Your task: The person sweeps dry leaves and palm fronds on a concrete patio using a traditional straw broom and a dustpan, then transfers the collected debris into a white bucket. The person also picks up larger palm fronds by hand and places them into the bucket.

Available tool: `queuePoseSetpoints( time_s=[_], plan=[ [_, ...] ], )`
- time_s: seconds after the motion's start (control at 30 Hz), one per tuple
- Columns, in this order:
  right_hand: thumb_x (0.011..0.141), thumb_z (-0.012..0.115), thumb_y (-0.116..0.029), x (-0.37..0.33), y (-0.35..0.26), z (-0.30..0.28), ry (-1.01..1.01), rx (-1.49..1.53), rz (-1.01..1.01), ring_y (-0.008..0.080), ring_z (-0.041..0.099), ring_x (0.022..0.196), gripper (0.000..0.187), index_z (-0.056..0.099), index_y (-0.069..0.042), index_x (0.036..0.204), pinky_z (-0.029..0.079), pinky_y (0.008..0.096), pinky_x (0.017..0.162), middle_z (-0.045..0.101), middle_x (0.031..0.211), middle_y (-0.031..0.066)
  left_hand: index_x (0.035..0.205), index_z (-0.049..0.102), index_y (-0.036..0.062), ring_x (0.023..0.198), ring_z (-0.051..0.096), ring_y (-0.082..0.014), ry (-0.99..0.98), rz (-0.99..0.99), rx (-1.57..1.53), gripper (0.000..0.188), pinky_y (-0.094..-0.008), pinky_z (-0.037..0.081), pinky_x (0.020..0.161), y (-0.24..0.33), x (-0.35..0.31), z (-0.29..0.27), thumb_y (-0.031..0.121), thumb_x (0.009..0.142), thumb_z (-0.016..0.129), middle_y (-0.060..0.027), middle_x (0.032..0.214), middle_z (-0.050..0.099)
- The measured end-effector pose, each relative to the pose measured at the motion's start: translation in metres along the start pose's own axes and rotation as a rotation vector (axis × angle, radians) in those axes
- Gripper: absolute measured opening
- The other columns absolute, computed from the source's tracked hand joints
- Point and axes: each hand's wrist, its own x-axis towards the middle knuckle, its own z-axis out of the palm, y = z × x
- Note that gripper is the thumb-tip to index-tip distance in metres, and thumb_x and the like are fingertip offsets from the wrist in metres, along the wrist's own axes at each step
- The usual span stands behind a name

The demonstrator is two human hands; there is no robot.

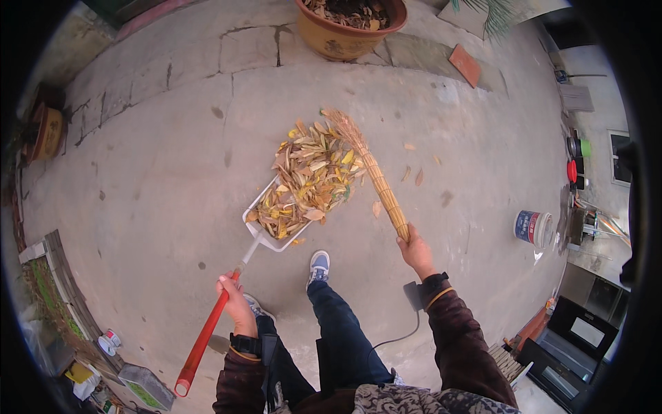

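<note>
Dustpan (270, 228): white, on the concrete floor (158, 179), just ahead of the person's blue shoe (318, 265).
Leaves (310, 179): dry yellow heap, filling the dustpan and spilling beyond its far lip.
Broom (372, 172): straw, bristles touching the heap's right edge.
Left hand (234, 297): clamped on the dustpan's red handle (203, 338).
Right hand (414, 252): clamped on the broom's near end.
Clay pot (348, 27): well beyond the dustpan.
Bucket (532, 228): white, well right of the dustpan.

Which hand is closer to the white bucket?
Right. The right hand, gripping the straw broom, is closer to the white bucket. The left hand holds the dustpan's red handle, farther away.
</note>
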Motion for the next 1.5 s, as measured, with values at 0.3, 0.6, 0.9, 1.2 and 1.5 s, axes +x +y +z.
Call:
queuePoseSetpoints(
  time_s=[0.3,0.6,0.9,1.2,1.5],
  plan=[
    [0.078,0.047,-0.013,0.208,-0.115,0.008,-0.209,-0.077,0.137,0.0375,0.054,0.104,0.066,0.022,-0.017,0.139,0.044,0.0397,0.089,0.049,0.119,0.0248,0.107,0.056,-0.0014,0.088,0.052,-0.0184,-0.284,0.208,0.392,0.038,-0.0295,0.041,0.082,0.015,-0.006,0.016,0.032,0.092,0.043,-0.0119,0.095,0.058],
    [0.075,0.051,-0.019,0.186,-0.114,0.059,-0.428,0.054,0.082,0.0334,0.051,0.110,0.078,0.010,-0.010,0.141,0.040,0.0369,0.092,0.054,0.115,0.0243,0.113,0.053,-0.0025,0.094,0.052,-0.0180,-0.259,0.147,0.336,0.043,-0.0284,0.040,0.084,0.018,-0.008,0.023,0.034,0.092,0.042,-0.0143,0.105,0.058],
    [0.073,0.055,-0.021,0.051,-0.071,0.091,-0.674,0.171,0.067,0.0369,0.055,0.102,0.084,0.007,-0.008,0.141,0.042,0.0392,0.087,0.057,0.106,0.0264,0.110,0.054,-0.0027,0.091,0.051,-0.0162,-0.211,0.168,0.221,0.040,-0.0279,0.040,0.082,0.004,0.005,0.026,0.031,0.094,0.041,-0.0114,0.102,0.058],
    [0.073,0.057,-0.023,-0.048,-0.087,0.113,-0.844,0.269,0.055,0.0362,0.054,0.101,0.085,0.009,-0.014,0.142,0.041,0.0369,0.088,0.057,0.107,0.0252,0.112,0.054,-0.0005,0.084,0.049,-0.0139,-0.236,0.156,0.219,0.038,-0.0272,0.040,0.079,0.000,0.013,0.025,0.031,0.094,0.041,-0.0080,0.096,0.057],
    [0.074,0.050,-0.019,-0.051,-0.088,0.086,-0.766,0.099,-0.032,0.0388,0.058,0.089,0.078,0.011,-0.012,0.141,0.045,0.0426,0.081,0.060,0.095,0.0258,0.111,0.056,0.0011,0.072,0.044,-0.0083,-0.285,0.168,0.173,0.039,-0.0229,0.039,0.066,0.008,0.019,0.016,0.033,0.093,0.043,-0.0021,0.088,0.055]
  ],
)
